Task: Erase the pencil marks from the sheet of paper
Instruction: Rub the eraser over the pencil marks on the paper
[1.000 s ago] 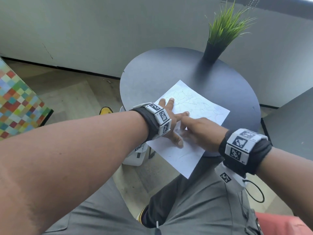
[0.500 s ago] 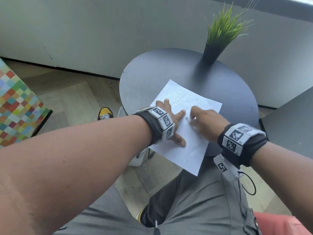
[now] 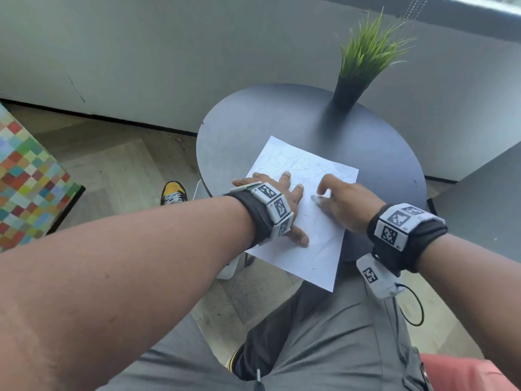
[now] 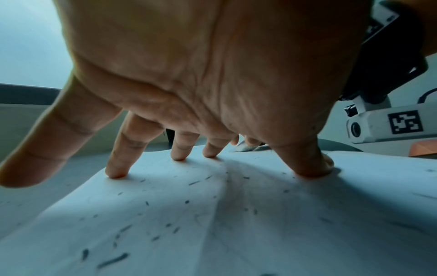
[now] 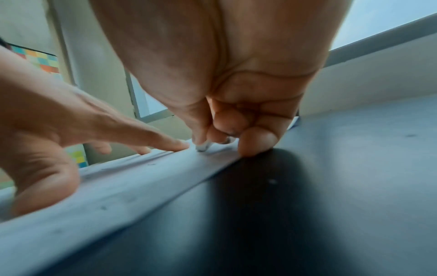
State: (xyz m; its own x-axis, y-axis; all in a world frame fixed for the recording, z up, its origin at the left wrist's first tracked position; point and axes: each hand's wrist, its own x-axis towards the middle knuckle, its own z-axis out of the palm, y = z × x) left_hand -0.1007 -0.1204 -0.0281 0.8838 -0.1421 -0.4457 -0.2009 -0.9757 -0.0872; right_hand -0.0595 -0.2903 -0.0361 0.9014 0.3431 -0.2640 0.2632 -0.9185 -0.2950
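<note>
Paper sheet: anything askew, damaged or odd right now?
Yes. The paper lies crooked, its near corner hanging off the round table. It has buckled into a ridge under the left hand, and dark crumbs litter it.

Left hand (image 4: pixel 212 74) fingertips (image 4: pixel 117 172) press crumb-strewn paper (image 4: pixel 236 224) flat.

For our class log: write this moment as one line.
left hand: presses paper flat | right hand: rubs eraser on paper | marks: some remain | table: holds plant
</note>
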